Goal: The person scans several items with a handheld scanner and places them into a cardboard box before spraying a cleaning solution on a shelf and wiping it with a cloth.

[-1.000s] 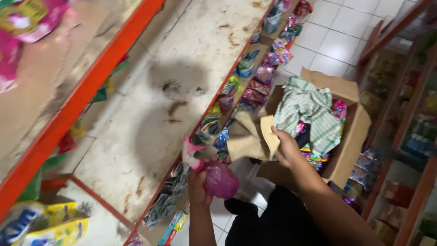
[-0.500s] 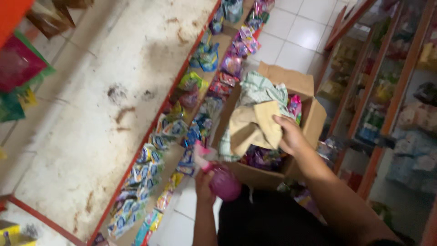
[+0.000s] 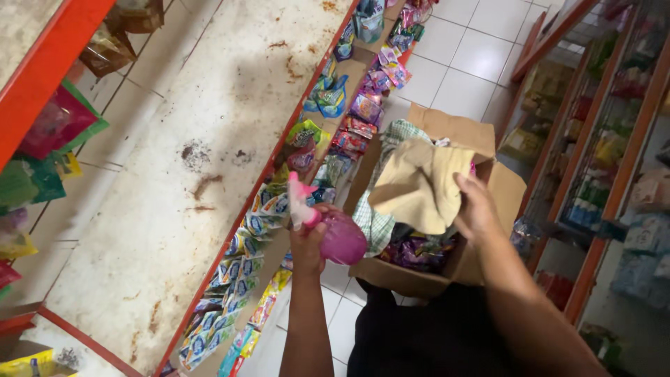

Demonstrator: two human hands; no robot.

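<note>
Beside the stained, mottled shelf board (image 3: 174,174), the left hand (image 3: 308,244) has its grip wrapped round the neck of a rounded pink plastic spray bottle (image 3: 335,234). Over the open cardboard box (image 3: 447,202), the right hand (image 3: 478,209) pinches a soft, crumpled tan cloth (image 3: 419,185) above glossy snack packets.

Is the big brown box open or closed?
Open. The cardboard box has its flaps up, and snack packets and a checked cloth show inside.
</note>
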